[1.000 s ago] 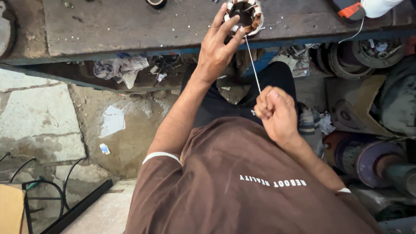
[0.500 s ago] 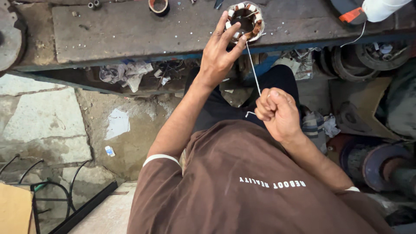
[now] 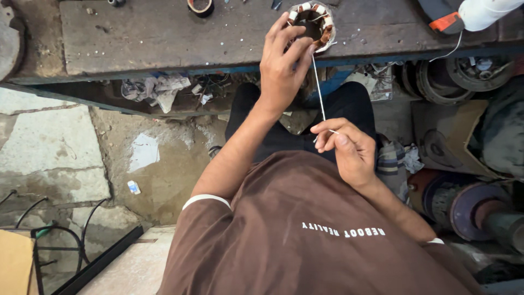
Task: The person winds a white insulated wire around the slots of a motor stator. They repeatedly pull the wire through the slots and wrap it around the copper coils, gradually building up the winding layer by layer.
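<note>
Our left hand (image 3: 281, 71) steadies the ring-shaped motor stator (image 3: 312, 24) at the worktop (image 3: 164, 38) edge — grip seemingly closed on it; our right hand (image 3: 346, 150) pinches the taut white cord (image 3: 318, 90) below.

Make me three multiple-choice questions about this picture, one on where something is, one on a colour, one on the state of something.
1. Where does the round motor coil sit?
A. on the floor
B. on the workbench edge
C. on the lap

2. What colour is the shirt?
A. brown
B. white
C. blue

3. How is the white string between the coil and the right hand?
A. slack in a heap
B. cut in two
C. pulled straight

Answers: 1 B, the left hand holds it at the bench's near edge. 2 A, the cloth is brown with white trim on the sleeve. 3 C, it runs in a straight line down to the pinching fingers.
</note>
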